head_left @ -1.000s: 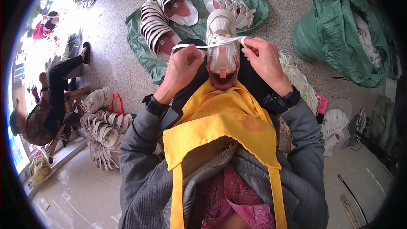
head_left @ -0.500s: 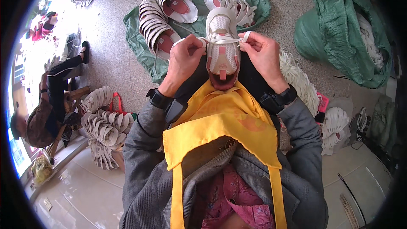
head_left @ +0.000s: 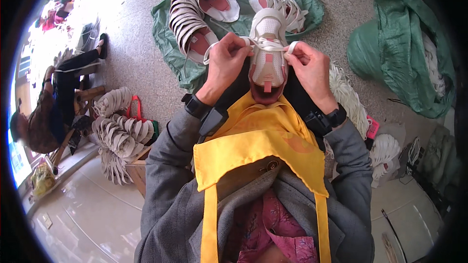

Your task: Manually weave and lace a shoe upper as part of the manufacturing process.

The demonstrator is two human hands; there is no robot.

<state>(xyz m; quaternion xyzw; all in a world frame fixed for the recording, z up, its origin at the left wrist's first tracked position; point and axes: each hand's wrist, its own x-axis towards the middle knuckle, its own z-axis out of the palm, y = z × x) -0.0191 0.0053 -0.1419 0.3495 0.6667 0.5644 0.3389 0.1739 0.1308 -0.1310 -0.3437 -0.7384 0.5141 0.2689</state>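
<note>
The left hand and right hand, both nearly closed, pinch a white shoelace across a pink-trimmed white mesh sneaker.

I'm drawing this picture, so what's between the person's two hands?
In the head view, a pale shoe and its white lace lie between the left hand and the right hand.

Ahead of your left grip, the uppers crowd the way, and the shoe lies just to its right. The lace runs across the shoe from grip to grip, barring a straight pass between them. Past your right grip, floor gives you a lane between the sheet and the sack, with white strands near that grip.
</note>
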